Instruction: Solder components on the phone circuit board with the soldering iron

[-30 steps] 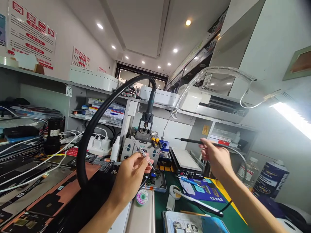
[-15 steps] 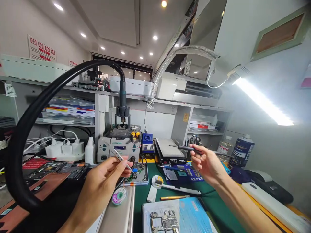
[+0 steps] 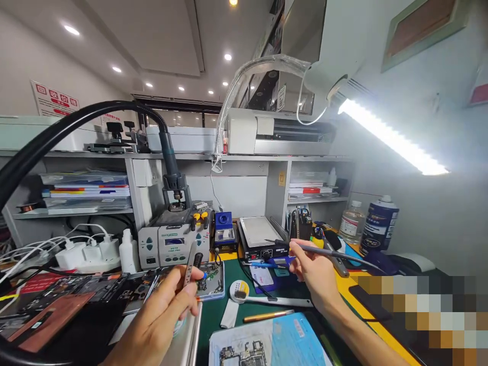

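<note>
My left hand [image 3: 162, 312] pinches metal tweezers [image 3: 189, 267] with holes along the arms, pointing up over an open device tray [image 3: 218, 292] of electronic parts. Held like a pen in my right hand [image 3: 316, 279] is a soldering iron [image 3: 324, 250], its thin tip pointing left in front of the hot plate [image 3: 254, 231]. Its cable trails off to the right. Below and between both hands, a bare circuit board [image 3: 244, 353] lies on a blue and white pad [image 3: 299, 333]. A white-handled brush [image 3: 278, 301] and a gold-coloured pen-like tool [image 3: 269, 315] lie above that pad.
A hot-air station [image 3: 173, 244] stands at the back left, with a blue soldering stand [image 3: 224, 235] beside it. A spray can [image 3: 379, 226] and a clear bottle [image 3: 351, 221] stand right. A lit lamp [image 3: 392, 137] hangs above. A power strip [image 3: 89, 254] sits left.
The camera view has shifted. The tweezers in my left hand now stand more upright. My right hand still holds the soldering iron, now slightly lower in view.
</note>
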Motion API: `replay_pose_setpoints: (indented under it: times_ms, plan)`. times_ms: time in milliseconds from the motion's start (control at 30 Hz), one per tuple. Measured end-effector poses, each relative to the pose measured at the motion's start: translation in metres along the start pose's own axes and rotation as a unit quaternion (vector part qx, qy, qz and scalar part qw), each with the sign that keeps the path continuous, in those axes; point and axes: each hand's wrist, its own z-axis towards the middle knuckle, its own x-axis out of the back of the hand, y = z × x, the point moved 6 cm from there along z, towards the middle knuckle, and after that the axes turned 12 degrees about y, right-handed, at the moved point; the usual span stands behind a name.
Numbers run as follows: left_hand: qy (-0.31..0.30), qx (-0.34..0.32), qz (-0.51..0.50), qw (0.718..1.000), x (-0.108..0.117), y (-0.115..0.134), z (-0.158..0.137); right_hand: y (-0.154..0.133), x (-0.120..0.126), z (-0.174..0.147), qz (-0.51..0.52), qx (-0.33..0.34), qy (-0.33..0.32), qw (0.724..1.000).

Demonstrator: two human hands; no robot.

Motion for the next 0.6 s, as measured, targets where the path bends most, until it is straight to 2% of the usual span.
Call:
replay_pose_setpoints:
  times_ms: [67, 100, 133, 200, 333, 433, 533, 600]
  plan:
    - [-0.031, -0.068, 0.137, 0.988, -0.013, 0.020, 0.001, -0.002, 0.005, 0.002, -0.016, 0.021, 0.022, 0.999]
    - [-0.070, -0.113, 0.210, 0.969, -0.025, 0.032, 0.002, -0.004, 0.007, 0.003, -0.021, 0.030, 0.032, 0.999]
    - [-0.136, -0.168, 0.286, 0.934, -0.042, 0.042, 0.002, -0.005, 0.009, 0.004, -0.024, 0.038, 0.041, 0.998]
    - [-0.185, -0.221, 0.325, 0.901, -0.069, 0.057, 0.009, -0.008, 0.013, 0.005, -0.026, 0.053, 0.057, 0.997]
    - [-0.259, -0.250, 0.418, 0.834, -0.123, 0.053, 0.028, -0.011, 0.019, 0.003, -0.022, 0.070, 0.075, 0.994]
    - [-0.311, -0.262, 0.466, 0.786, -0.150, 0.043, 0.032, -0.012, 0.023, 0.003, -0.014, 0.074, 0.083, 0.994]
    - [-0.331, -0.271, 0.487, 0.761, -0.161, 0.043, 0.031, -0.013, 0.027, 0.006, -0.004, 0.071, 0.098, 0.993]
    - [-0.331, -0.275, 0.487, 0.760, -0.166, 0.049, 0.033, -0.015, 0.030, 0.010, 0.004, 0.070, 0.111, 0.991]
